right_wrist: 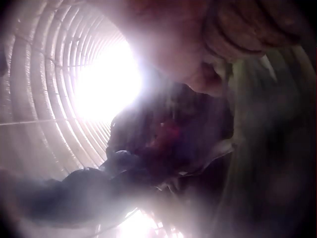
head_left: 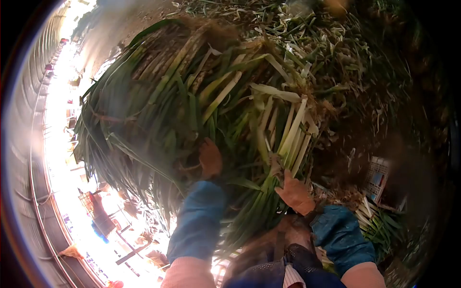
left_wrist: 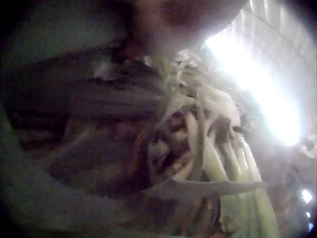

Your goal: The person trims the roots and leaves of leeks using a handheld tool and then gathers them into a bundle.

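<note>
Along the near edge of a large leek heap (head_left: 153,103), held a bunch of leeks (head_left: 291,137) by its green part, right hand (head_left: 295,194) curled round it, white ends to the far side. Rested the left hand (head_left: 210,158) among the heap's leaves; could not tell a grip from a loose touch there. Seemed wise to gather stalks with white ends level, hold firmly without crushing, and ease tangled leaves free before lifting.

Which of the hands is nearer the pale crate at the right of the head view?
Right. The right hand is at the leeks, left of the pale crate in that view; the left hand is farther left, among green leaves.
</note>
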Available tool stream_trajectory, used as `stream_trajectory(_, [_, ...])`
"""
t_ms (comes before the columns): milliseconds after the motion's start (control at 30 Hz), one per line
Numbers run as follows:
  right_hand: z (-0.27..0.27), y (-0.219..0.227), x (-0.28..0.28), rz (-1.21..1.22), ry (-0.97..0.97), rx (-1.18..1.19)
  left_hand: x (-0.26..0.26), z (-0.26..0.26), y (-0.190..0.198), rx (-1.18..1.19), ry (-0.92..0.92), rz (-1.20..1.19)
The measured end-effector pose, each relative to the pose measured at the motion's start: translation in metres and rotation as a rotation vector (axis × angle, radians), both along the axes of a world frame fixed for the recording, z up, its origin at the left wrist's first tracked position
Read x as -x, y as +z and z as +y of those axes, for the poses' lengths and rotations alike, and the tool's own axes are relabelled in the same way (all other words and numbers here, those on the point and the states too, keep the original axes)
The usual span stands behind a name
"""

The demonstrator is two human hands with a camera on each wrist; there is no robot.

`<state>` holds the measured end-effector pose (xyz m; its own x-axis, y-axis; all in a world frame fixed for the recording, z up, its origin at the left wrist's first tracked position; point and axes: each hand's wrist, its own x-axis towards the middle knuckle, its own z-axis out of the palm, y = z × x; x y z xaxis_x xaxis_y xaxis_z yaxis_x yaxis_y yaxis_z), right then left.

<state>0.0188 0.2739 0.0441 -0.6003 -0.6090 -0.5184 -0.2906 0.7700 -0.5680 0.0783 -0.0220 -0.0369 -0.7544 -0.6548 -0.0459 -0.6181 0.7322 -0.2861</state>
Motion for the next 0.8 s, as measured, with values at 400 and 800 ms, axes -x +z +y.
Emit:
stream_trajectory(400, [-0.023,0.050,-0.024,-0.066,0.075,0.135,-0.042,0.131,0.104,-0.491,-0.149,0.042])
stream_trajectory(800, [0.006,0.011,0.010,-0.067,-0.052,0.023,0.023,0.072,0.074,-0.672,-0.262,-0.066])
